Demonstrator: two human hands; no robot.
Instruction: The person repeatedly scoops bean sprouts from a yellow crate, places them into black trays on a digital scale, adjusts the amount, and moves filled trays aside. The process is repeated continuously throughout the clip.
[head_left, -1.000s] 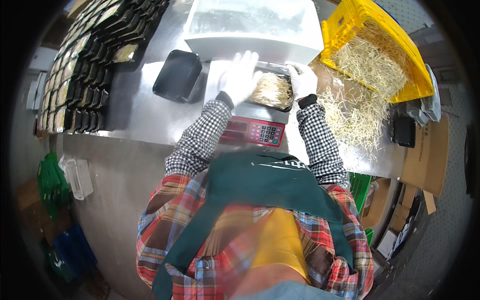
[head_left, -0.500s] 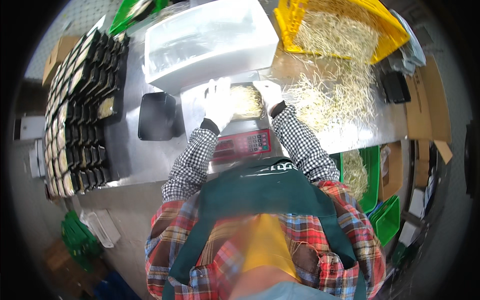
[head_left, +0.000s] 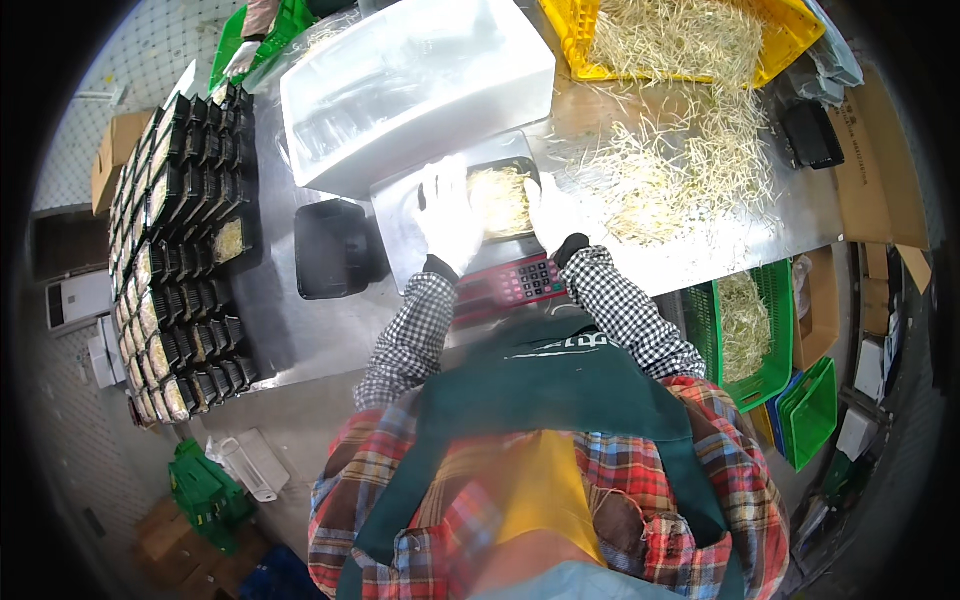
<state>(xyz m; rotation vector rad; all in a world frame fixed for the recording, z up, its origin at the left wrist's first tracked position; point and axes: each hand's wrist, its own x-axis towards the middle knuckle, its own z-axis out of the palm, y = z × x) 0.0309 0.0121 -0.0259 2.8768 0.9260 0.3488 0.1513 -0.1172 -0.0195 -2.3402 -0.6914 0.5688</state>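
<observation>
A black tray filled with pale bean sprouts (head_left: 502, 200) rests on the metal platform of a scale (head_left: 397, 212) with a red keypad panel (head_left: 515, 284). My left hand (head_left: 448, 218), in a white glove, lies along the tray's left edge with fingers stretched out. At the tray's right edge is my right hand (head_left: 553, 212), also gloved, its fingers extended and touching the rim or the sprouts there. Neither hand is wrapped round the tray. Left of the scale sits a stack of black trays (head_left: 330, 250).
Filled trays (head_left: 185, 240) are stacked high at left. A large white foam box (head_left: 420, 95) stands behind the scale. Loose sprouts (head_left: 680, 170) spread right, below a yellow crate (head_left: 585, 45). Another person's gloved hand (head_left: 241, 58) reaches to a green crate (head_left: 290, 25).
My right hand has slid nearer along the tray's right side. The left stays by the left edge. Another person's hand has appeared at the far left; the whole view has shifted slightly.
</observation>
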